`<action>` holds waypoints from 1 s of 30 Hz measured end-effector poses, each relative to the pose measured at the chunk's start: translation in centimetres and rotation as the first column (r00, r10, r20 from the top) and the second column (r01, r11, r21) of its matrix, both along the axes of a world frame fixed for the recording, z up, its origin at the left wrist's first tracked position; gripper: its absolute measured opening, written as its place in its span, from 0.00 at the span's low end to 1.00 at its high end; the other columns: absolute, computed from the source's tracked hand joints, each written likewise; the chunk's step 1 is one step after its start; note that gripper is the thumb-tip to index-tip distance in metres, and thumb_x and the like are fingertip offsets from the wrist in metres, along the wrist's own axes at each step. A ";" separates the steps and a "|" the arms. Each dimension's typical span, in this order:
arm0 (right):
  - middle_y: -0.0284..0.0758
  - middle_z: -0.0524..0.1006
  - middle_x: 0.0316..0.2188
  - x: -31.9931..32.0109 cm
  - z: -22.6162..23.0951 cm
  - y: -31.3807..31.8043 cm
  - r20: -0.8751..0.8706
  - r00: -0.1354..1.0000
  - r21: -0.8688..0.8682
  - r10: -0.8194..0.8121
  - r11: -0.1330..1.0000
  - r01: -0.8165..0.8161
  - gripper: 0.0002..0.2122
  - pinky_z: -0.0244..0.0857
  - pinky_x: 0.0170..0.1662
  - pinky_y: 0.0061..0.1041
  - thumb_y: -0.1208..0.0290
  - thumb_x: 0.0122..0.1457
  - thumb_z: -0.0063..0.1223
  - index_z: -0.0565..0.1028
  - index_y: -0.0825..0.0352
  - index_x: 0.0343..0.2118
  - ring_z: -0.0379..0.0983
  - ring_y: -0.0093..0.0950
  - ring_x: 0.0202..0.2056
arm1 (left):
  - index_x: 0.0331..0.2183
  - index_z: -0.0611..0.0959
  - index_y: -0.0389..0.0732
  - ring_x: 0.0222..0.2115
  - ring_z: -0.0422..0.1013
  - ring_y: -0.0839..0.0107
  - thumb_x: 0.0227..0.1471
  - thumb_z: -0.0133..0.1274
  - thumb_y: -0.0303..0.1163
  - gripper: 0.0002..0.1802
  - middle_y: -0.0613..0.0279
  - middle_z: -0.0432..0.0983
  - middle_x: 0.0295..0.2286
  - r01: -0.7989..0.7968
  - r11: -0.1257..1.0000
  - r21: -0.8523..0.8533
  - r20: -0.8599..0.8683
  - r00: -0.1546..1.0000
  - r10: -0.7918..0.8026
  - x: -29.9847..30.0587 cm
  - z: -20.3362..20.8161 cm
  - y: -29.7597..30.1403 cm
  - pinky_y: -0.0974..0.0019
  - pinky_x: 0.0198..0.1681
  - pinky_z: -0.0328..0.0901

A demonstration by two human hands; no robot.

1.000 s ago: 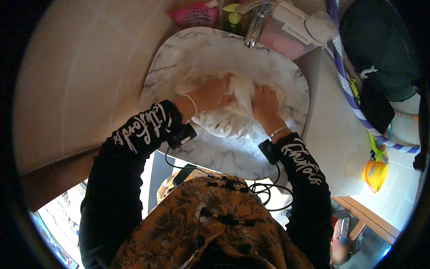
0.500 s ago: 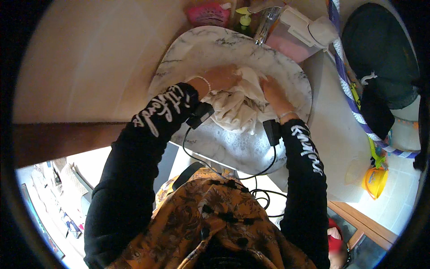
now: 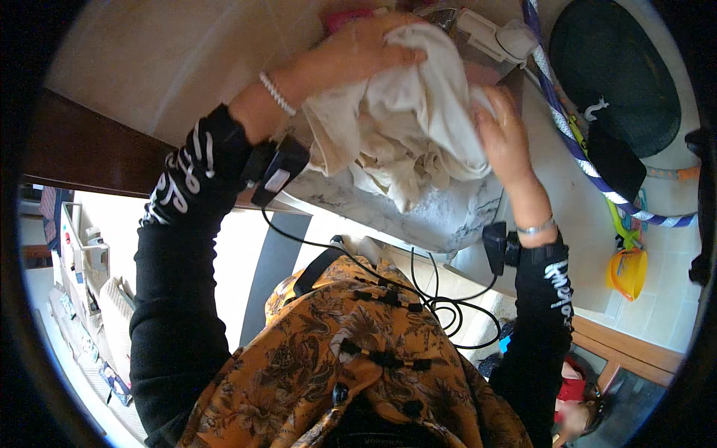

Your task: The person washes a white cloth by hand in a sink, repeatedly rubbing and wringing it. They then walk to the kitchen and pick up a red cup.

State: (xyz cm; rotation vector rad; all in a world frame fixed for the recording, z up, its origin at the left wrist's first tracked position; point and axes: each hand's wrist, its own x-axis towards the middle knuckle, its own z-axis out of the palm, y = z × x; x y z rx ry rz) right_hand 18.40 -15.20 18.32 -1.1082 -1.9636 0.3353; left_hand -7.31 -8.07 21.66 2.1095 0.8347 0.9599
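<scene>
A bunched cream-white cloth [image 3: 403, 112] hangs in folds above the marbled basin [image 3: 467, 224], its lower folds close to the whitish suds inside. My left hand [image 3: 366, 52] grips its upper far edge, fingers curled over the fabric. On the right side my right hand [image 3: 508, 138] is closed on the cloth's other edge, fingers bent and slightly blurred. Whether the cloth is a garment cannot be told. Each wrist carries a bracelet and a small black box [image 3: 282, 168] on a cable.
Behind the basin stand a pink packet [image 3: 347, 19] and a clear container with a white lid [image 3: 515, 39]. A purple-white striped hoop [image 3: 571, 131], dark oval item [image 3: 620, 75] and yellow bucket [image 3: 626, 274] are right. Black cable [image 3: 452, 302] loops below; a person in red [image 3: 571, 388] is lower right.
Both hands have lifted the cloth up from the basin and spread it between them. My left hand moved up and away; my right hand moved right.
</scene>
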 end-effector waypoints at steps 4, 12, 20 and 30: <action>0.43 0.69 0.41 0.7 -3.0 -5.0 0.158 0.987 -0.117 0.024 0.993 -0.006 0.13 0.61 0.48 0.36 0.75 0.52 0.53 0.71 0.69 0.41 0.66 0.42 0.44 | 0.56 0.63 0.38 0.46 0.68 0.63 0.52 0.55 0.39 0.34 0.50 0.70 0.46 0.143 0.952 -0.271 -0.126 0.975 -0.182 -0.6 -4.1 -4.0 0.63 0.51 0.63; 0.44 0.55 0.58 1.6 -13.5 -7.9 0.306 0.947 -0.589 -0.101 0.762 0.271 0.27 0.47 0.62 0.41 0.61 0.56 0.52 0.59 0.65 0.57 0.50 0.46 0.60 | 0.61 0.46 0.36 0.45 0.69 0.47 0.47 0.59 0.40 0.50 0.34 0.66 0.46 0.061 0.889 -0.454 -0.460 0.838 -0.293 1.7 -14.9 -8.1 0.55 0.48 0.64; 0.45 0.61 0.50 1.3 -18.1 -2.9 0.584 0.812 -0.360 -0.025 0.888 0.286 0.31 0.57 0.54 0.43 0.63 0.47 0.56 0.61 0.67 0.55 0.58 0.51 0.52 | 0.61 0.42 0.40 0.42 0.68 0.39 0.45 0.60 0.41 0.54 0.33 0.68 0.42 -0.004 0.908 -0.418 -0.536 0.808 -0.243 4.3 -17.1 -6.6 0.50 0.46 0.63; 0.46 0.62 0.51 2.9 -16.9 1.1 0.446 0.883 -0.640 0.147 0.742 0.200 0.32 0.60 0.53 0.40 0.58 0.46 0.58 0.62 0.67 0.54 0.60 0.46 0.52 | 0.60 0.46 0.36 0.38 0.72 0.45 0.49 0.56 0.48 0.50 0.36 0.70 0.40 0.118 0.899 -0.422 -0.384 0.875 -0.295 4.5 -18.2 -4.0 0.54 0.40 0.68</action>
